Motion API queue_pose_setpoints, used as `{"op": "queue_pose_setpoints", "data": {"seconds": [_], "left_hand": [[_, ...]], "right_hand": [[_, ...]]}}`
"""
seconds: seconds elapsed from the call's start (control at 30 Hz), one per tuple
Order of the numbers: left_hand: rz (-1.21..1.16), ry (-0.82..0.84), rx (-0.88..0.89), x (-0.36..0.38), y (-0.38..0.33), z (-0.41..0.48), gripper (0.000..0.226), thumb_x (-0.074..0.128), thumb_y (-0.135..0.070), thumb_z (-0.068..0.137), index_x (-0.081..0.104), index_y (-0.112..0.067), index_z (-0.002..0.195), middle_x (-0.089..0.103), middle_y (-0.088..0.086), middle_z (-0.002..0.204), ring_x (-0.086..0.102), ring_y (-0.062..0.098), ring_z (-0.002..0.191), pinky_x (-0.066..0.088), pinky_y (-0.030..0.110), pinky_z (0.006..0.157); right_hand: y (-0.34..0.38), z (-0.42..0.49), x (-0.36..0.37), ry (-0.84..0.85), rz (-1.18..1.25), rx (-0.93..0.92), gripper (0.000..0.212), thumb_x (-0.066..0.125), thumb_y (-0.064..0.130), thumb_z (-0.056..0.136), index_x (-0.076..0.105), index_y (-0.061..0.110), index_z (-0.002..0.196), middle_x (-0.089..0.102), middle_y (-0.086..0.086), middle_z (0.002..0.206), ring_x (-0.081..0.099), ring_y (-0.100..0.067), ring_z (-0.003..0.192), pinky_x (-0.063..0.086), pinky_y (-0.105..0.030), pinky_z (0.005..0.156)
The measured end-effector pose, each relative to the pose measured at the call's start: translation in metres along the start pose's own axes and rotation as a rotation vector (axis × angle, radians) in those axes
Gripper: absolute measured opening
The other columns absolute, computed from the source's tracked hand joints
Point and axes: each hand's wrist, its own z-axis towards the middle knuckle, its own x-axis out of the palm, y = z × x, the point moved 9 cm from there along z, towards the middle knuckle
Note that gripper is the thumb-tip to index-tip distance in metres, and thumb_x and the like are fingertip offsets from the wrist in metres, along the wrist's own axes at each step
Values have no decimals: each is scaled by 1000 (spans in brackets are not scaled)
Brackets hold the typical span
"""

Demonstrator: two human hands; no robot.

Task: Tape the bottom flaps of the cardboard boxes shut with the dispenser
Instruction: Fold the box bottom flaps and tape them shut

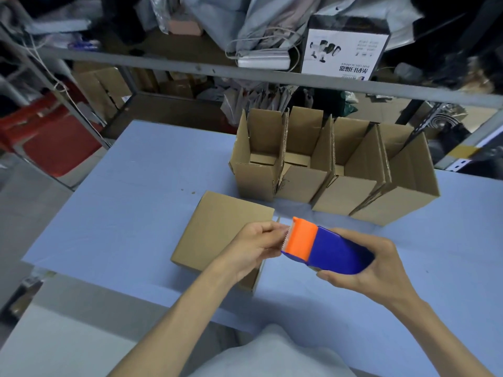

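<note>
A cardboard box (217, 227) lies on the blue table (122, 213) with its closed flaps facing up, just in front of me. My right hand (373, 270) grips a blue tape dispenser (334, 248) with an orange cutter head, held in the air over the box's right edge. My left hand (258, 243) pinches the clear tape end at the dispenser's toothed blade. Part of the box's near right corner is hidden by my left hand.
Several open cardboard boxes (326, 164) stand in a row at the back right of the table. Behind the table runs a metal shelf rail (190, 68) with clutter, a white printed carton (345, 50) and a red bin (49, 140) at the left.
</note>
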Motion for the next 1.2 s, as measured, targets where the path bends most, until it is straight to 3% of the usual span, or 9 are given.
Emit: {"op": "queue_pose_setpoints", "data": {"seconds": [0.13,0.27,0.4,0.5,0.57,0.73,0.83,1.07,1.2], "left_hand": [[236,-211,99,-17,-11,0,4,66,-7,88,69,-5,87,70,17,84,65,19,73,56,24,68],[641,-394,188,-29,-23,-3,19,57,-3,81,74,-11,82,71,0,75,59,4,63,45,12,59],[621,-433,171,-37,-19,-2,12,65,-8,82,76,-13,83,72,-1,75,63,4,61,47,11,54],[545,-490,160,-44,-17,-4,9,75,-11,79,76,-15,87,72,-2,76,67,6,64,57,20,58],[554,-484,150,-44,-16,-4,7,76,-13,79,75,-19,76,69,-6,66,66,5,58,59,26,58],[603,-418,125,-43,-11,1,16,73,-21,82,69,-27,68,67,-12,63,59,-3,58,48,22,60],[640,-364,97,-39,-8,4,14,67,-18,86,67,-22,73,66,-4,66,62,10,64,55,31,67],[824,-415,54,-53,-5,11,14,70,-12,79,69,-17,66,58,-12,56,58,12,64,41,21,59],[874,-495,38,-90,-12,10,17,77,-21,77,68,-20,63,56,-11,55,59,15,66,40,21,63]], "right_hand": [[-1,0,9,33,-66,-13,65,83,58,50,60,42,109,67,24,98,65,-5,89,55,-18,63],[-9,0,22,51,-105,5,70,84,58,51,63,32,112,67,21,99,64,-4,91,55,-19,66],[-14,1,27,62,-101,13,71,84,58,53,60,34,115,65,23,102,63,-3,95,55,-16,67],[-15,1,27,52,-90,16,70,84,57,53,59,36,115,65,25,102,63,-1,95,54,-13,67],[-16,1,28,56,-101,15,70,86,54,53,57,37,115,64,25,102,62,-1,96,55,-15,68],[-20,1,29,64,-135,30,68,85,55,53,59,37,113,65,24,100,63,-3,93,55,-17,66],[-25,2,33,93,-161,39,67,85,55,53,63,32,112,68,20,99,65,-6,88,56,-21,66],[-39,4,53,203,-247,92,61,88,48,55,67,29,108,69,18,89,64,-7,77,55,-27,66],[-58,-13,28,136,-347,146,57,77,61,49,69,34,99,67,23,79,63,-4,68,53,-26,59]]}}
